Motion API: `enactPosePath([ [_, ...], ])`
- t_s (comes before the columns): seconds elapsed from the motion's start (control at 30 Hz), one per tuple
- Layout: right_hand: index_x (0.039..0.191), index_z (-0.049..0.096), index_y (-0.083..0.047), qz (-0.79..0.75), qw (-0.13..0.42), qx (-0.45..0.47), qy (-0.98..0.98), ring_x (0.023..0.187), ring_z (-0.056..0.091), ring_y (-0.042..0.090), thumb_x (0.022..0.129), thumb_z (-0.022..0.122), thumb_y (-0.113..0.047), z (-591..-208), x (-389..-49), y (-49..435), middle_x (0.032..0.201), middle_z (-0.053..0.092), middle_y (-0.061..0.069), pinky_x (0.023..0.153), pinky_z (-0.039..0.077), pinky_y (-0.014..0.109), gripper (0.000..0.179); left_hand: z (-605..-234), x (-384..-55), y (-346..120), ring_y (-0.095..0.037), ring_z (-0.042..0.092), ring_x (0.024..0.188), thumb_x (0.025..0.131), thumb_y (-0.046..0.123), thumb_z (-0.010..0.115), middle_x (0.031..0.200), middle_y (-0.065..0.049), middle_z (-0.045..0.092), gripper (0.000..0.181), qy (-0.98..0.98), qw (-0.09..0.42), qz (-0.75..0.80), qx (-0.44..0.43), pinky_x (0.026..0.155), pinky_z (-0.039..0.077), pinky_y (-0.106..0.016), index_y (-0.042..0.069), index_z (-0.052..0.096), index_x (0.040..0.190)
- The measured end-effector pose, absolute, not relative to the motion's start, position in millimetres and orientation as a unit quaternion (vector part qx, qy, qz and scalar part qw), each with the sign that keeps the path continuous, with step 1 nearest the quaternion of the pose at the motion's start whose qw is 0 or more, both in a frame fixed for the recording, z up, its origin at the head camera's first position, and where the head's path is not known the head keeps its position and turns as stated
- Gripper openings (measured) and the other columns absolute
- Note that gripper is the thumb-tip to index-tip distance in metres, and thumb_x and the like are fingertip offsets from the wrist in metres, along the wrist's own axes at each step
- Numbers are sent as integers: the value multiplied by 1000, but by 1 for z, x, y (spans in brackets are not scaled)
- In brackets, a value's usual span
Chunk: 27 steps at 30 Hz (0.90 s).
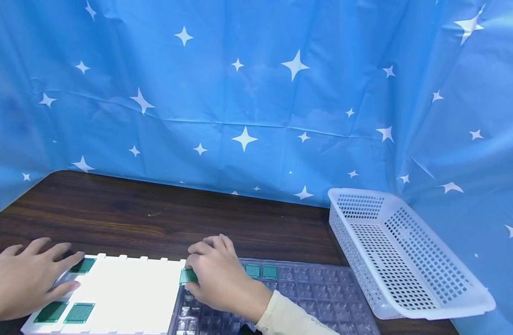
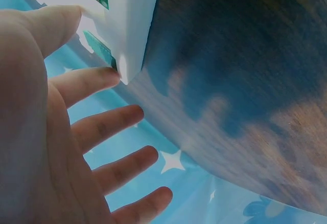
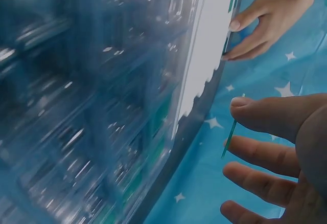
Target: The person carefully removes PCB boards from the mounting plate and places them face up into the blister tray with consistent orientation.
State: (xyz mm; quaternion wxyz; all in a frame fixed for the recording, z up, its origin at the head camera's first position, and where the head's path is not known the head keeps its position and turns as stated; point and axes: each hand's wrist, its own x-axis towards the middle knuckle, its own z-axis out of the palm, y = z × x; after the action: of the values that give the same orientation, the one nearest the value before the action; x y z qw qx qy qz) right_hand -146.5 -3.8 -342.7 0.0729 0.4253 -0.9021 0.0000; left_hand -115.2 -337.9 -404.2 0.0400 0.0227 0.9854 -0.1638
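My right hand (image 1: 224, 279) pinches a small green perforated circuit board (image 1: 187, 277) between thumb and index finger, above the right edge of a white slotted panel (image 1: 126, 293). In the right wrist view that circuit board (image 3: 232, 134) appears edge-on, a thin strip. At the panel's left end is my left hand (image 1: 28, 281), fingers spread and fairly straight, with thumb and index fingertip right at the panel's edge. Several green boards (image 1: 79, 313) lie on the panel's left part, one partly hidden by the left hand.
A clear plastic tray (image 1: 323, 288) with many small compartments adjoins the panel on the right; green boards (image 1: 269, 271) sit in its far row. Farther right stands a white perforated basket (image 1: 442, 232). A blue star-patterned curtain (image 1: 256, 102) hangs behind the dark wooden table (image 1: 126, 214).
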Motion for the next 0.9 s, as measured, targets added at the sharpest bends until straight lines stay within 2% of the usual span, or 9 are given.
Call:
enactPosePath([
  [0.4, 107, 74, -24, 26, 42, 394, -918, 128, 49, 24, 87, 74, -36, -351, -153, 21, 135, 61, -5, 113, 35, 53, 23, -408, -118, -336, -56, 46, 112, 79, 68, 62, 123, -28, 58, 73, 984, 41, -171, 13, 91, 38, -74, 9, 64, 123],
  [0.9, 102, 74, -26, 36, 8, 378, -925, 127, 50, 24, 87, 74, -37, -363, -160, 37, 133, 62, -4, 113, 35, 54, 18, -416, -119, -342, -58, 43, 113, 78, 71, 60, 122, -28, 56, 77, 983, 31, -180, 3, 93, 37, -75, 9, 63, 124],
])
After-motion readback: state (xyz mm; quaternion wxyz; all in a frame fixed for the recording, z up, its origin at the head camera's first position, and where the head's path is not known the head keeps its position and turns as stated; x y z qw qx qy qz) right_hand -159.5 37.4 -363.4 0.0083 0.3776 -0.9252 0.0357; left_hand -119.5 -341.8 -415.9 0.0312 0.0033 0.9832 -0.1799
